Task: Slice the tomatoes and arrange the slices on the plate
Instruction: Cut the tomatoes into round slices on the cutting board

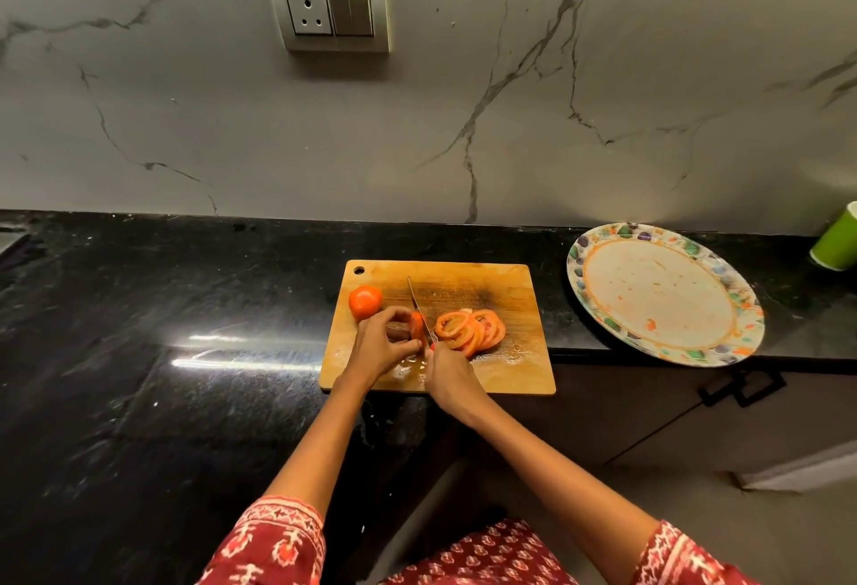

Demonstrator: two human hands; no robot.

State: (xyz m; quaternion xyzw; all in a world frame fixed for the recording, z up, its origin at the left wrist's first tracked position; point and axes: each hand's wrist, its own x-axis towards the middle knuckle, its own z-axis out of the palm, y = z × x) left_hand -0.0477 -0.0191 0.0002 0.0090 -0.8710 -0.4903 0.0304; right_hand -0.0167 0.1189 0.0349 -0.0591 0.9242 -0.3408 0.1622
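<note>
Wooden board [491,287] on the bench: a tomato end [417,325] is pinched by the left hand [380,345], fingers curled. Knife [418,310] is gripped by the right hand [447,375], blade against it. Slices [470,329] are piled beside; the plate [668,294] is well apart.

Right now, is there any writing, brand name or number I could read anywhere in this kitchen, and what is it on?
None that can be read.
Switch plate on the wall: socket and rocker switches, no markings visible.
Plate: painted pattern on the rim only, no words.
Green cup, wooden cutting board, knife: no visible lettering.
</note>
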